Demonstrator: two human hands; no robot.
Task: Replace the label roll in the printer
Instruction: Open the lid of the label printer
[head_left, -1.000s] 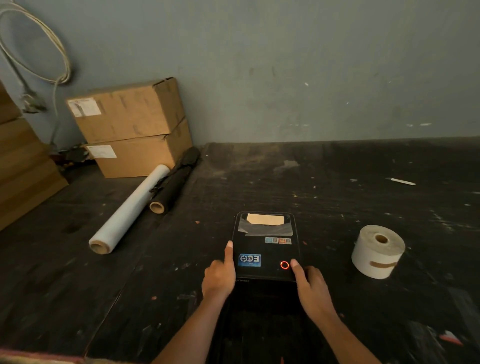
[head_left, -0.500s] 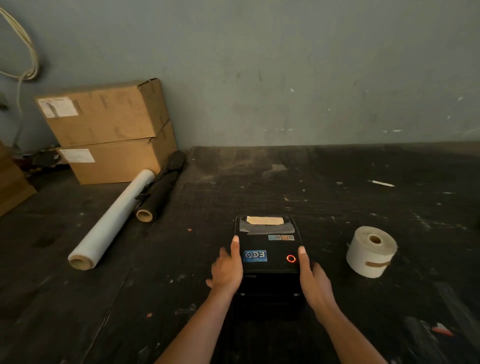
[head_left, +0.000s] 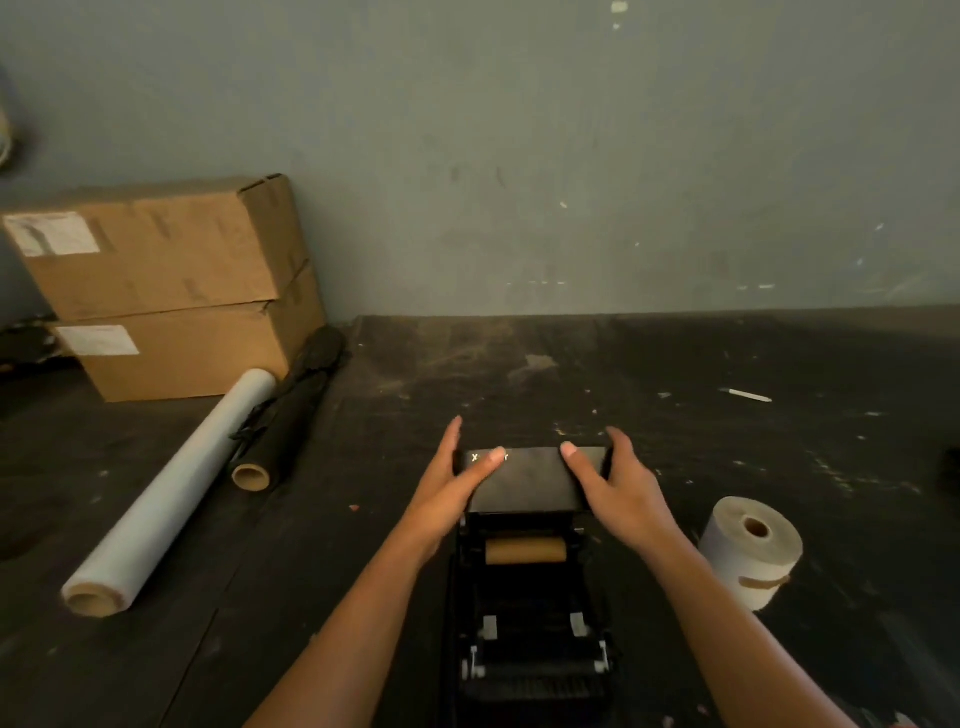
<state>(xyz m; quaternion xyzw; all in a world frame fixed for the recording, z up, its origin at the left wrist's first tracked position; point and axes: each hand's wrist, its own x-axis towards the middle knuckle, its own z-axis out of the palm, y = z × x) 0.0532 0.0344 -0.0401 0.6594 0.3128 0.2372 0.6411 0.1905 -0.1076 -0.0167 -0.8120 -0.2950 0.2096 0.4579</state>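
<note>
A black label printer (head_left: 530, 639) sits in front of me with its lid (head_left: 527, 480) swung up and back. My left hand (head_left: 452, 486) grips the lid's left side, thumb on its upper face. My right hand (head_left: 615, 486) grips the right side the same way. Inside the open bay lies a bare brown cardboard core (head_left: 525, 551) across the holder. A full white label roll (head_left: 750, 548), taped shut with a brown strip, stands on the table to the printer's right.
Two stacked cardboard boxes (head_left: 171, 291) stand at the back left against the wall. A roll of clear stretch film (head_left: 171, 488) and a black roll (head_left: 288, 421) lie beside them. A small white stick (head_left: 750, 396) lies far right on the dark table (head_left: 597, 374).
The printer lid was closed with both hands at its sides; now the lid is lifted open and tipped back, showing the empty core inside. The camera has tilted closer.
</note>
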